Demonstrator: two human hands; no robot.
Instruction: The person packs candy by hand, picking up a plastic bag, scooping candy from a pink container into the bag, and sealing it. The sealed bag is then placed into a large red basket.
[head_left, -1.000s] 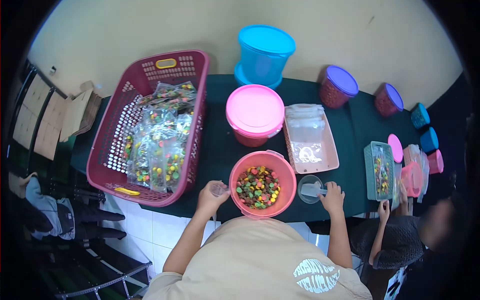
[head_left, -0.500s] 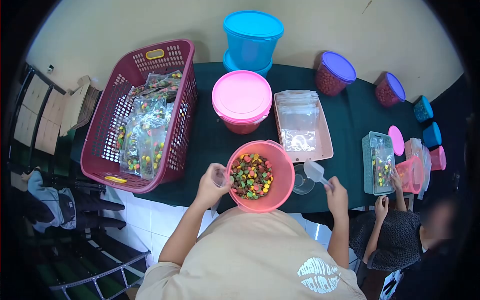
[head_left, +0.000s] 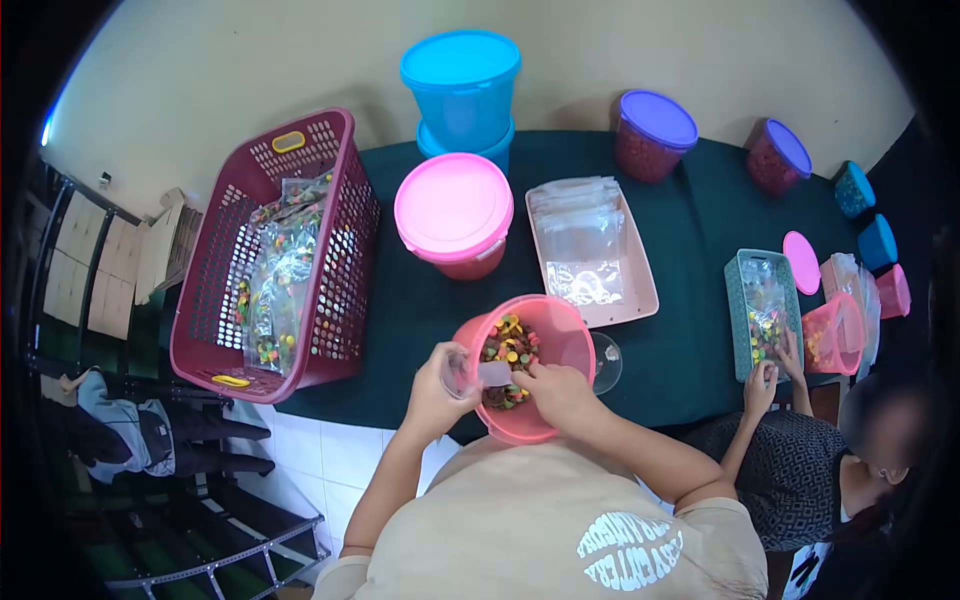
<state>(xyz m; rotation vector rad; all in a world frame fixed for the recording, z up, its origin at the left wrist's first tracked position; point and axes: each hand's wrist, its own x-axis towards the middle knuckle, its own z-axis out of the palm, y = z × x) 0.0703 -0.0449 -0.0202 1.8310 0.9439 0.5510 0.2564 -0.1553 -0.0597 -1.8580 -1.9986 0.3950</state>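
Hands, two: left hand (head_left: pixel 432 385) holds one clear bag (head_left: pixel 458 372), right hand (head_left: pixel 560 392) one scoop (head_left: pixel 494 374).

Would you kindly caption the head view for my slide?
Right hand scoops coloured candies from pink tub toward clear bag in left hand.

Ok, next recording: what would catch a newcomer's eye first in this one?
Probably the pink tub of many-coloured candies at the table's near edge, where the left hand holds a small clear bag at its rim and the right hand dips a clear scoop in. Left of it stands a big maroon basket holding filled bags, and behind it a pink-lidded bucket.
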